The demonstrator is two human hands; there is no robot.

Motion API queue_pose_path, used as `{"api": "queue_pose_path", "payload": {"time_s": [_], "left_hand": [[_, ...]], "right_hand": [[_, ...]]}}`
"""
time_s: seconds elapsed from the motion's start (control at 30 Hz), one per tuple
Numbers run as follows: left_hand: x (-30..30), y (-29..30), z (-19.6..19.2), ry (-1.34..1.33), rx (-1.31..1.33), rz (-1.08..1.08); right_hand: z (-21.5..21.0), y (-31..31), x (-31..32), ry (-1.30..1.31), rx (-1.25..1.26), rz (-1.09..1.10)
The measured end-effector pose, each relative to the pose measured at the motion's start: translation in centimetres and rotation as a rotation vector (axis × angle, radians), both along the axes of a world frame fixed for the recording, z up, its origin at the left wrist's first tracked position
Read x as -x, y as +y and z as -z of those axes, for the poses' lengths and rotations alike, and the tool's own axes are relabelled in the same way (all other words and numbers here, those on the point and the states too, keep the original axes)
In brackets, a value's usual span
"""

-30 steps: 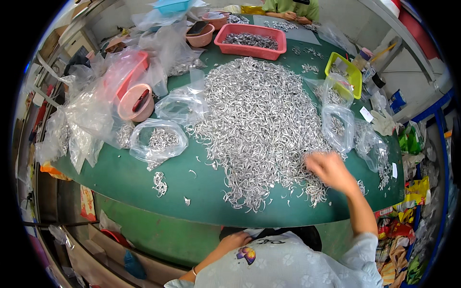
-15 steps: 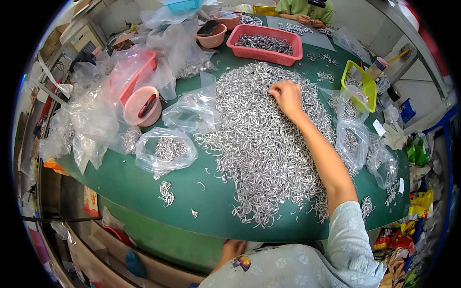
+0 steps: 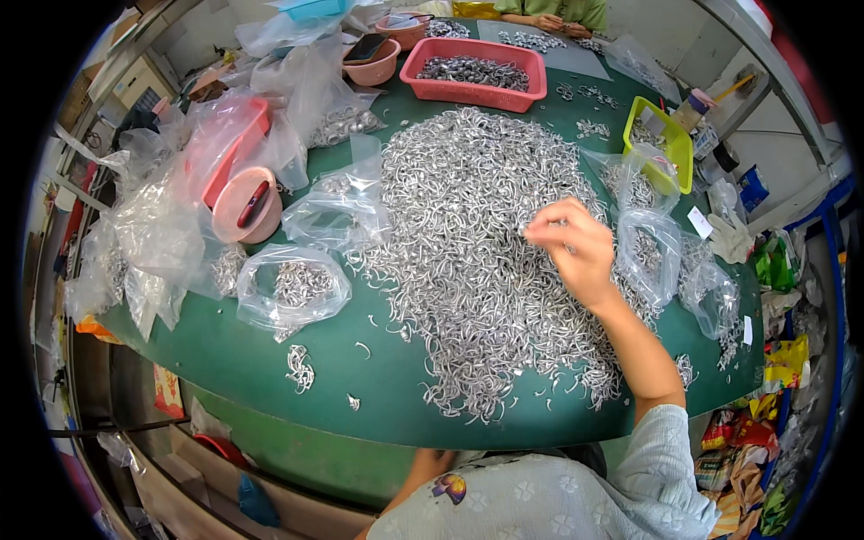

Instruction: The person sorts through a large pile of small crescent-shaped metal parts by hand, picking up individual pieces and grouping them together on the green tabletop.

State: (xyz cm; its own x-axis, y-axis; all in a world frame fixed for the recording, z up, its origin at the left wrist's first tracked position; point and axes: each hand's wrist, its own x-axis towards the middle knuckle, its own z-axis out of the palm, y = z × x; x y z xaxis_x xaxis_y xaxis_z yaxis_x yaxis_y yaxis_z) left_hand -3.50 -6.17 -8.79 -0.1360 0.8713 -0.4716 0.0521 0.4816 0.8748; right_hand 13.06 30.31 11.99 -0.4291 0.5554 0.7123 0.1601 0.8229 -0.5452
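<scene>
A big heap of small silver metal hooks (image 3: pixel 468 234) covers the middle of the green table (image 3: pixel 378 396). My right hand (image 3: pixel 571 247) hovers over the right side of the heap, fingers pinched together on a few hooks lifted just off the pile. My left hand (image 3: pixel 430 466) is low, under the table's near edge by my lap, mostly hidden. I cannot tell whether it holds anything.
A pink basket (image 3: pixel 416 74) of hooks stands at the back and a yellow-green basket (image 3: pixel 630 121) at the right. Clear plastic bags (image 3: pixel 292 288) with hooks lie left and right of the heap. Pink bowls (image 3: pixel 245 211) sit at the left. Another person's hands (image 3: pixel 551 20) work at the far edge.
My right hand went from the heap's near right edge up to its far middle, then drew back to the right side, now pinching hooks. The left hand stayed low.
</scene>
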Motion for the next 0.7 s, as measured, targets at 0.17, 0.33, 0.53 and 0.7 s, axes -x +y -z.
{"api": "queue_pose_path", "payload": {"time_s": [0.17, 0.33, 0.53, 0.7], "left_hand": [[-0.3, 0.0, 0.5, 0.116, -0.066, 0.024], [-0.5, 0.8, -0.7, 0.169, -0.143, 0.058], [-0.6, -0.2, 0.6, 0.224, -0.053, 0.039], [-0.4, -0.1, 0.7, 0.171, 0.017, 0.048]], "right_hand": [[0.6, -2.1, -0.5, -0.090, -0.659, 0.020], [-0.2, -2.6, -0.9, -0.118, -0.824, -0.056], [0.6, -3.2, -1.4, -0.297, -0.707, -0.387], [1.6, -4.4, -1.3, -0.388, -0.572, -0.598]]}}
